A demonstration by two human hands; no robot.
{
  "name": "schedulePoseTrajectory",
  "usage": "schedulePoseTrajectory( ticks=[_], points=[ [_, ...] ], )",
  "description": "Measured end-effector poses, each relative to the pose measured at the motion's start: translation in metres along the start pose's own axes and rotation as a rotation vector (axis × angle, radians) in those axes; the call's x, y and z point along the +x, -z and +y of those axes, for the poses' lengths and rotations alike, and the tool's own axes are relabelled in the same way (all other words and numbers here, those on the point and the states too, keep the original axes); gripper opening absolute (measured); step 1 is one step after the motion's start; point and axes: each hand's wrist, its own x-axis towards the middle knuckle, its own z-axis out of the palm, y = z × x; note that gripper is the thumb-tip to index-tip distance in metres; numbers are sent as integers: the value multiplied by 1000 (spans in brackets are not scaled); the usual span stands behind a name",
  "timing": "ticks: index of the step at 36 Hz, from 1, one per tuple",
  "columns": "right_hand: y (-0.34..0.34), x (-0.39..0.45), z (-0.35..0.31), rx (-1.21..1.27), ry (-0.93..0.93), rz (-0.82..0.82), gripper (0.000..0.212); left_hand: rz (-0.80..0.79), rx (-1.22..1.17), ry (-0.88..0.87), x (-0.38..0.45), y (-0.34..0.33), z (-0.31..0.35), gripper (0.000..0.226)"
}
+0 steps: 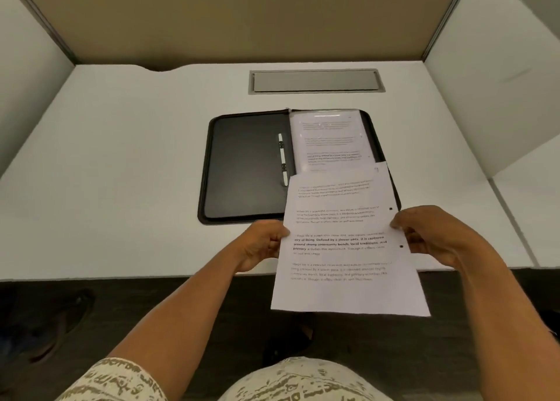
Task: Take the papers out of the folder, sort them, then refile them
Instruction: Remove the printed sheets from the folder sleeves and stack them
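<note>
printed sheet (345,249) pinched btwn both hands, l (262,244) & r (430,234), above open black folder (248,164) w/ papers (328,141)

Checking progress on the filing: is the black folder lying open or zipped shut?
Open. The folder lies spread flat on the desk, its dark inner left panel and white fastener strip exposed, with papers on its right half.

Even, soft overhead light, medium bright, no hard shadows. White desk (121,158) slightly washed out. Glare streak on the plastic sleeve (328,133) in the open folder (248,170), at 12 o'clock from centre. Floor (121,309) under the desk is dim, detail there lost, 6 to 8 o'clock. Wide-angle distortion: partition edges bow at 10 and 2 o'clock. Printed text on the held sheet (348,249) is soft, mostly unreadable. Overall mild blur.
</note>
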Motion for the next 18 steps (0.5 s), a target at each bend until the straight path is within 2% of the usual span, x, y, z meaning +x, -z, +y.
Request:
schedulePoseTrajectory(
  ticks=[3, 8, 14, 18],
  points=[
    [-2, 16, -18, 5, 28, -14, 12, 59, -6, -18, 7, 7, 13, 27],
    [-17, 48, -38, 73, 79, -60, 16, 198, -19, -58, 17, 21, 33, 21],
    [-50, 82, -53, 208, 131, -179, 16, 471, -42, -99, 22, 43, 54, 16],
    [-83, 100, -51, 147, 144, -149, 12, 592, -63, -74, 17, 63, 57, 18]
  ],
)
